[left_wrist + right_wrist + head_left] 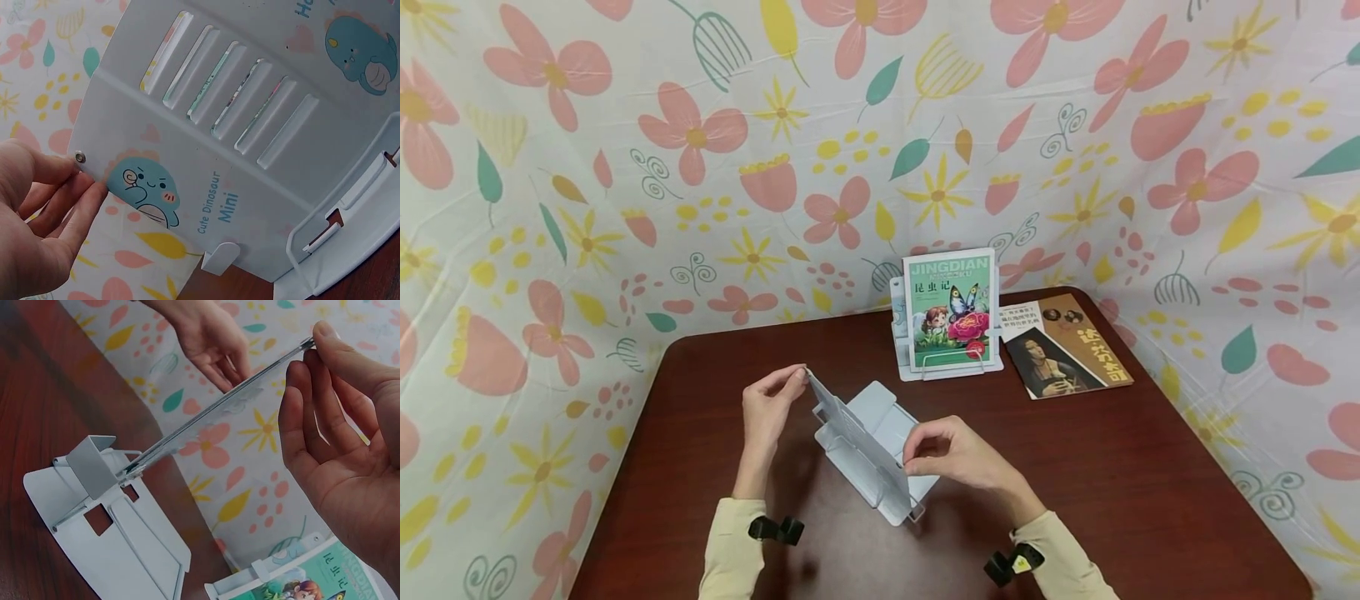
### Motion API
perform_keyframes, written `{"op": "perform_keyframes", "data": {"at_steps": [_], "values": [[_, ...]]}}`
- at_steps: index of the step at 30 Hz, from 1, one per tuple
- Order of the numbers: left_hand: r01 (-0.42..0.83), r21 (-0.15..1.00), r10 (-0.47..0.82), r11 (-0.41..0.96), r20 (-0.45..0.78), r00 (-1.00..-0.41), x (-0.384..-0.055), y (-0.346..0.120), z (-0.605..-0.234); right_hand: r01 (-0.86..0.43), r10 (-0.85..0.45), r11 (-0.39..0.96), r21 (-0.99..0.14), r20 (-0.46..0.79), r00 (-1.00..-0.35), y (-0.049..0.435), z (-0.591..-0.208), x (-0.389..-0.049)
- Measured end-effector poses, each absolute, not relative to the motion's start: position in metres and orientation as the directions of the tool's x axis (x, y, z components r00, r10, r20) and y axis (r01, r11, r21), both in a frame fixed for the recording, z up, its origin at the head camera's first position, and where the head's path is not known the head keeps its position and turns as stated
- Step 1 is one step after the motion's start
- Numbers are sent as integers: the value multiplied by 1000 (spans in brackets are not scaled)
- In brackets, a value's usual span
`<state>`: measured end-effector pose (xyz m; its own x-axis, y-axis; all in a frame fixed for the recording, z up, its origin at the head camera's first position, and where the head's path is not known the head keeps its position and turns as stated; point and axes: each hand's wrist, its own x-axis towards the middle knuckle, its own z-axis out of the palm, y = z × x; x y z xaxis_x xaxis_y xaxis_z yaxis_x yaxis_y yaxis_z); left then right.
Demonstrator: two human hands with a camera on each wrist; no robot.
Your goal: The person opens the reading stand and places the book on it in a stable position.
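A white metal book stand (847,462) stands at an angle on the table, its slotted back panel (156,119) tilted up from the base (134,550). Blue cartoon dinosaurs and the words "Cute Dinosaur Mini" are printed on that panel. My left hand (767,412) pinches one upper corner of it, beside a small rivet. The opposite upper corner is between the thumb and index finger of my right hand (962,454). White page clips and a wire holder (297,244) show along the lower edge.
Behind, a second white stand (900,337) holds up a green-covered book (951,308). A brown-and-white book (1067,350) with a portrait lies flat at the back right. The dark wooden table (715,375) meets a flowered cloth (625,167) at its far edge.
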<state>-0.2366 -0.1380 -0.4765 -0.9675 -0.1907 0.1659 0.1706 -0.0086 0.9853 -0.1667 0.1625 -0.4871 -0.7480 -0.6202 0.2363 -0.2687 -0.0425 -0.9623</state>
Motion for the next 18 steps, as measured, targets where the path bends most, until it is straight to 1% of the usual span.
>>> {"op": "perform_keyframes", "data": {"at_steps": [5,11,15,18], "values": [[168,986,-186,17,169,-968,-237,-135,-475,-256,-633,-66,-964,239,-736,154,-486,-164],[143,985,-183,97,158,-970,-239,-130,-474,-251,-635,-64,-966,233,-737,148,-486,-161],[139,981,-144,137,158,-977,-239,-127,-472,-234,-631,-58,-971,217,-745,144,-485,-160],[142,980,-104,141,157,-982,-238,-123,-470,-215,-625,-70,-974,211,-752,141,-485,-160]]}}
